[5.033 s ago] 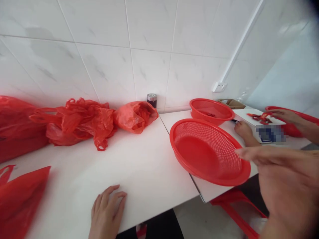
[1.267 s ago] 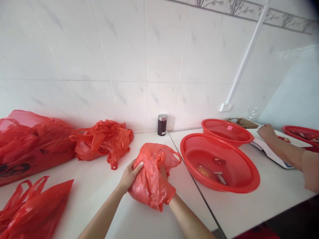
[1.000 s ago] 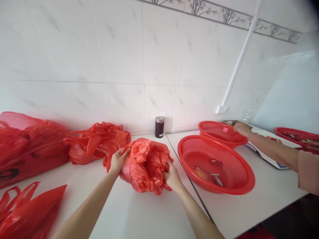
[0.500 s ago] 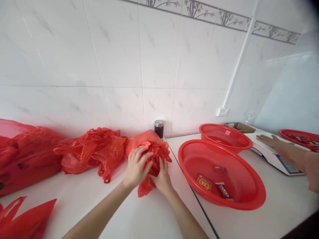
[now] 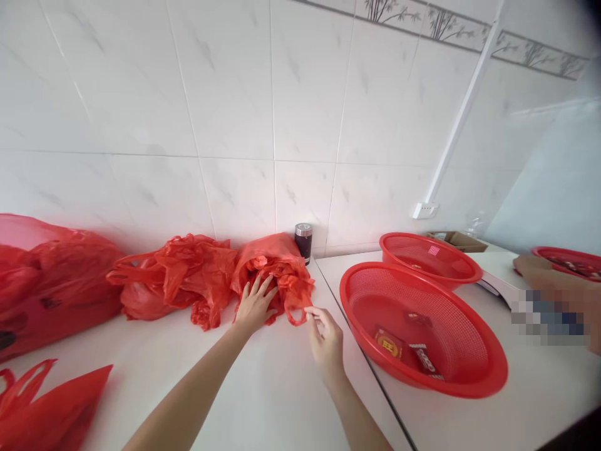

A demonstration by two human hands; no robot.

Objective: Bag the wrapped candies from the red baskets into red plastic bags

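Against the tiled wall lies a crumpled red plastic bag [image 5: 270, 250], its loose folds spilling toward me. My left hand [image 5: 255, 305] rests on the front of these folds with fingers spread. At the right side, my right hand [image 5: 325, 332] pinches a handle loop of the red plastic bag between thumb and fingertips. Another bunched red bag [image 5: 188, 275] sits just left of it. Which folds belong to which bag inside the pile is hard to make out.
A large red basket [image 5: 422, 338] holding a few wrapped packets stands at the right, a second red basket [image 5: 429, 257] behind it. A dark jar [image 5: 303, 243] stands by the wall. Further right, a co-worker's arm [image 5: 558, 282] reaches over a white scale [image 5: 502, 275]. More red bags [image 5: 51, 407] lie left.
My right hand has drawn back from the bag's folds toward me and right, now holding a handle loop. My left hand has lowered and flattened onto the bag. The co-worker's arm has shifted.
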